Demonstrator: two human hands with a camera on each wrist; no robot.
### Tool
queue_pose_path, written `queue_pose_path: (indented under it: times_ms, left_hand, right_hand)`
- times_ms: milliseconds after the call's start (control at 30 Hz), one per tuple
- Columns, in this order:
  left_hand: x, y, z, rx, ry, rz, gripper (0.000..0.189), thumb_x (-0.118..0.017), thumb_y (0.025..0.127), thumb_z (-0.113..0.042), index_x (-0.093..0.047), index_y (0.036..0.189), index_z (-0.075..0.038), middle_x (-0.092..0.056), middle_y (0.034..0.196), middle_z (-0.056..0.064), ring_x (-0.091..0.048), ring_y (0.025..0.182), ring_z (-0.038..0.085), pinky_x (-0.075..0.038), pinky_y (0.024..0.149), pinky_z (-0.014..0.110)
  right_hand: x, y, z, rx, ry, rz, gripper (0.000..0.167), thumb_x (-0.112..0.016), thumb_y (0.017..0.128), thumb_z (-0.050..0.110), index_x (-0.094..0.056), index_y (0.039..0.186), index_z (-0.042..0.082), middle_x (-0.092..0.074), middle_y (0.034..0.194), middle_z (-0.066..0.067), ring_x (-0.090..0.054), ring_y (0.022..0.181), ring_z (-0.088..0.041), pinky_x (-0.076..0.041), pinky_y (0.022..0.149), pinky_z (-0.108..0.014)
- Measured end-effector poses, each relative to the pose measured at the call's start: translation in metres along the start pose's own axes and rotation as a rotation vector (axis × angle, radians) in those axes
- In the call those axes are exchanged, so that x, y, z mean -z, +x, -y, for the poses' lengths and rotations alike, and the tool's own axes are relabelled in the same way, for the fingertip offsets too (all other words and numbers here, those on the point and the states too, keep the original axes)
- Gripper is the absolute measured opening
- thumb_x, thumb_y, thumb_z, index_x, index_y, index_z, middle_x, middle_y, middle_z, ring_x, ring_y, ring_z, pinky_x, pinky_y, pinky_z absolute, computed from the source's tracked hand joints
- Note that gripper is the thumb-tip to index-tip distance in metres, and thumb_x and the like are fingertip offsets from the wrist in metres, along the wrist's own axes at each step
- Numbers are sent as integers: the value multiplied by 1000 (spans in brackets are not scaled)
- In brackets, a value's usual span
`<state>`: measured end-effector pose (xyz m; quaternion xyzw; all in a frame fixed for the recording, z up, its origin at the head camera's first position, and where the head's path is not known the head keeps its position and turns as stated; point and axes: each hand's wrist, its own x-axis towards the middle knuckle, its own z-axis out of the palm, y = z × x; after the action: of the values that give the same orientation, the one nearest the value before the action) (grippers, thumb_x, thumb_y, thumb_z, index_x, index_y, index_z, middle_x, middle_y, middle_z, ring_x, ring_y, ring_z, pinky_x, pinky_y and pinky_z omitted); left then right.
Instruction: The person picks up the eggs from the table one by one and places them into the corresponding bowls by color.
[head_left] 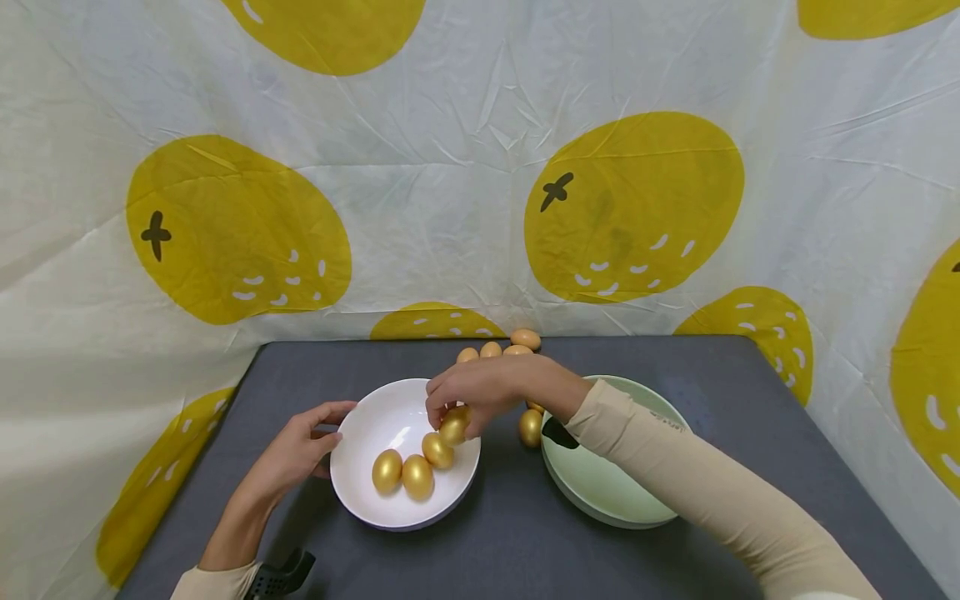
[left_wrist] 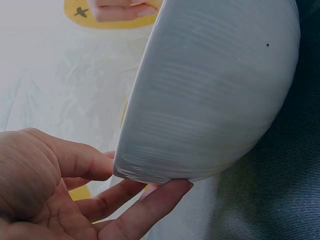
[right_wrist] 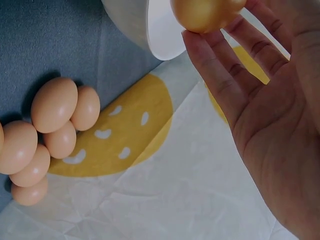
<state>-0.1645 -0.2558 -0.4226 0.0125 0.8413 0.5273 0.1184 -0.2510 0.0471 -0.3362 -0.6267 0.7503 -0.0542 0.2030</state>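
Dark grey table [head_left: 495, 558], fruit-print white cloth [head_left: 435, 225] beyond; right hand [head_left: 476, 390] pinches a shiny gold egg [head_left: 454, 427] over the round white bowl [head_left: 360, 437], left hand [head_left: 295, 446] grips its left rim; beige sleeve [head_left: 690, 475] part-hides a round pale-green bowl [head_left: 600, 492].

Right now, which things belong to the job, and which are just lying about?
Seemingly in the job:
left hand, touching the white bowl
right hand, holding a gold egg
other gold eggs

Seemingly just lying about:
brown eggs
green bowl
patterned cloth behind
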Motion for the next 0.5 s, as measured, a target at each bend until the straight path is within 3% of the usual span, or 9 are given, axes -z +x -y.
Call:
queue_pose_path:
  times_ms: [500]
  left_hand:
    - [0, 0, 0, 9, -3, 5, 50, -57, 100, -1, -49, 149, -7, -53, 139, 24, -67, 102, 31, -62, 65, 44]
  right_hand:
    - [-9, 12, 5, -22, 7, 46, 34, -81, 84, 9, -68, 116, 12, -61, 111, 2, -57, 101, -11, -43, 91, -14]
